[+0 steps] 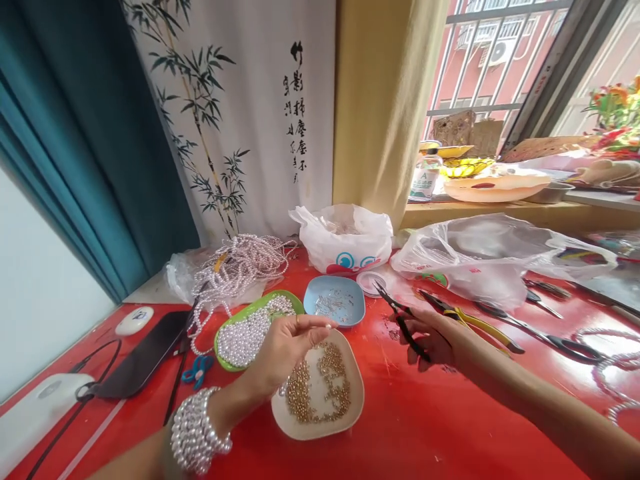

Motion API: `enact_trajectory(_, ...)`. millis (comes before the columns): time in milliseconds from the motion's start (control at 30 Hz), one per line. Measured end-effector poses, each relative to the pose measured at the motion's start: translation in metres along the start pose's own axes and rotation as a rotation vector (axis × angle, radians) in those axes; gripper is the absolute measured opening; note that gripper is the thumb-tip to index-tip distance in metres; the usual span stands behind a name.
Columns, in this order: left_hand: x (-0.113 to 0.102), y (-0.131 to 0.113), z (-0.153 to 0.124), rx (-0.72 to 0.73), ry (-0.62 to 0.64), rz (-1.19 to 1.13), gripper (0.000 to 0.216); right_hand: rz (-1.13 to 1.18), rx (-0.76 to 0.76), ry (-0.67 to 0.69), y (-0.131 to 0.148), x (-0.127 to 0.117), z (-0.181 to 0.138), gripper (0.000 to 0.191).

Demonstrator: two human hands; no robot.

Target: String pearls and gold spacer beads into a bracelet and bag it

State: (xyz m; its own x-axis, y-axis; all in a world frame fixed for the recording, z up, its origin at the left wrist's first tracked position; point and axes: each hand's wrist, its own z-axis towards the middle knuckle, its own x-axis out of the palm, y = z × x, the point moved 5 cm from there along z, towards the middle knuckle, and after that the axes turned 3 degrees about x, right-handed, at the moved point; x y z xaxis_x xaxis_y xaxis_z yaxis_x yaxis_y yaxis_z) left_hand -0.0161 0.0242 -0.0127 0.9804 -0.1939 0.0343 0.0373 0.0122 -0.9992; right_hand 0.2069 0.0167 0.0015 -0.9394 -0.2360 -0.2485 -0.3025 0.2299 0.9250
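Note:
My left hand (pixel 293 343) is over the cream tray (pixel 356 390), thumb and forefinger pinched together. Whatever is between the fingertips is too small to make out. A bracelet of pearly beads (pixel 195 430) winds round that wrist in several rows. Gold beads (pixel 300 393) lie scattered in the tray below. In my right hand (pixel 437 337) is a pair of needle-nose pliers (pixel 411 335) with black handles, its jaws pointing up and left toward the blue dish (pixel 361 300), which holds small metal pieces. Left of that sits a green tray (pixel 225 363) of pearly beads.
Strings of pink beads (pixel 245 263) are heaped behind the green tray. Plastic bags (pixel 345 240) stand along the back. Yellow-handled pliers (pixel 483 327) and scissors (pixel 545 337) lie right, near beaded loops (pixel 607 373). A phone (pixel 145 353) and blue clip (pixel 197 371) rest left.

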Motion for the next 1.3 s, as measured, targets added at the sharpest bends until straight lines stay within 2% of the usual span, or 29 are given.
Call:
enact_trajectory(67,-0.003,-0.003,0.001,0.053,-0.023,0.040,0.027,0.224,-0.001,0.199,0.009,0.021,-0.003,0.032)
enact_trajectory(100,-0.004,-0.005,0.002,0.074,-0.028,0.066,0.027,0.255,-0.020,0.241,0.013,0.030,-0.005,0.028)
enact_trajectory(233,-0.006,-0.013,0.002,0.139,-0.029,0.156,0.025,0.136,-0.117,0.144,0.027,0.051,-0.008,0.024)
enact_trajectory(367,-0.007,-0.018,0.002,0.186,-0.025,0.172,0.022,-0.050,-0.214,0.161,0.041,0.064,-0.006,0.017)
enact_trajectory(567,-0.009,-0.018,0.003,0.216,-0.042,0.246,0.025,-0.067,-0.167,0.218,0.036,0.066,-0.001,0.016)
enact_trajectory(867,-0.008,-0.016,0.003,0.217,-0.044,0.251,0.025,-0.068,-0.161,0.224,0.028,0.064,0.001,0.011)
enact_trajectory(1000,-0.009,-0.015,0.003,0.219,-0.059,0.268,0.026,-0.149,-0.259,0.182,0.030,0.064,0.002,0.015)
enact_trajectory(1167,-0.009,-0.013,0.002,0.192,-0.053,0.271,0.028,-0.369,-0.394,0.132,0.030,0.067,0.002,0.027)
enact_trajectory(1300,-0.007,-0.014,0.000,0.203,-0.059,0.241,0.026,-0.593,-0.558,0.008,0.030,0.069,0.000,0.028)
